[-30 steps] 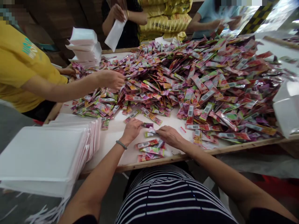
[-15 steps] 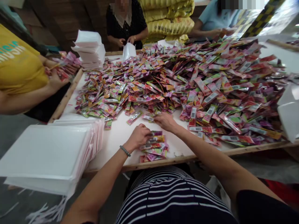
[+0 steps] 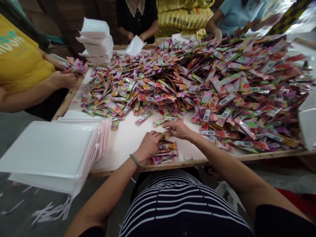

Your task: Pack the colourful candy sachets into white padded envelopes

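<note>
Small colourful sachets lie in a short overlapping row near the table's front edge. My left hand, with a beaded bracelet at the wrist, rests over the row's left and upper part, its fingers bent close together; what they grip is hidden. Just above the row, my right hand reaches in from the right, fingers apart and curved over an orange-yellow sachet; whether it holds that sachet is unclear. Beyond its fingertips lie a few loose sachets. Behind them spreads a large heap of sachets.
White bags are stacked at the left front, overhanging the wooden table edge. Another white stack stands at the back left. A person in yellow holds sachets at the left; two people work across the table. A white container is at the right.
My left hand has shifted slightly right over the row. My right hand has moved a little right, off the loose sachet. An orange-yellow sachet now shows between my hands. The view has tilted slightly.
</note>
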`<state>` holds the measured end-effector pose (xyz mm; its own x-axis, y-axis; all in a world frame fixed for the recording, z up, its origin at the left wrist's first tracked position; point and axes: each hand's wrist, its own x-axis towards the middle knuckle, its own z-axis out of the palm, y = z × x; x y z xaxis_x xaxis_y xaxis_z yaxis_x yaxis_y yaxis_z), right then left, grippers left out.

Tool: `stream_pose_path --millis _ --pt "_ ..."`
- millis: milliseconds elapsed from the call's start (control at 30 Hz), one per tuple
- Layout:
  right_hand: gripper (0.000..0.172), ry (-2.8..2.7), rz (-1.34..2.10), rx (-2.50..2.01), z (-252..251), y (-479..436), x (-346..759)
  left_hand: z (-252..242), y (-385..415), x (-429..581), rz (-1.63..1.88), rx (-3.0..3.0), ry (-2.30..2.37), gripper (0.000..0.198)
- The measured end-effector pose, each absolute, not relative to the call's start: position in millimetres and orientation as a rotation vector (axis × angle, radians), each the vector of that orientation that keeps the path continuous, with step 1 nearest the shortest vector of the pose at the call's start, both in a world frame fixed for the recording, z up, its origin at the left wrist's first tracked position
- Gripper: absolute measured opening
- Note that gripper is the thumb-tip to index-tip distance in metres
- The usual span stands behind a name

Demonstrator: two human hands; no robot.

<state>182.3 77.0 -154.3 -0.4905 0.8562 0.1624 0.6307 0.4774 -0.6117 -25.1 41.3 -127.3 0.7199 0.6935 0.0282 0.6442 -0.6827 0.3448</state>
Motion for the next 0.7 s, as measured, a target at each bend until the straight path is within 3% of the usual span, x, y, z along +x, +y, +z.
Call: stream_pose_path --millis 133,233,367,500,700 --pt "0.030 -2.296 0.610 -1.346 -151 109 181 -131 40 -23 0.271 2.532 1.058 0.027" --pt "0.031 -2.046 0.703 -1.508 -149 95 182 -131 29 -35 0.331 2.439 1.199 0.047" --pt "0.061 -1.708 1.203 -1.423 -150 42 177 -134 10 -50 0.226 2.291 1.205 0.096" --pt "0.081 -1.719 1.575 -1.205 -152 7 166 -139 -2 -48 0.249 2.251 1.123 0.100" --pt "0.080 -2.050 1.373 -1.195 -145 14 171 -135 -3 -45 0.189 2.210 1.421 0.117"
